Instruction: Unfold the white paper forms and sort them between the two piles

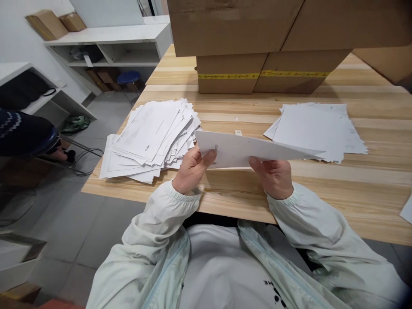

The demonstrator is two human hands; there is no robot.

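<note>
Surface: a light, striped wooden table, its near edge close to my body. My left hand gripped the left end of a flat white paper piece, thumb on its face; my right hand pinched its lower edge. The paper was held tilted above the table; single or layered, I could not tell. To the left lay an untidy pile of printed white sheets; to the right, a smaller white paper pile. Beyond stood stacked brown cardboard boxes; farther off, a round blue-topped stool and white open shelving.
</note>
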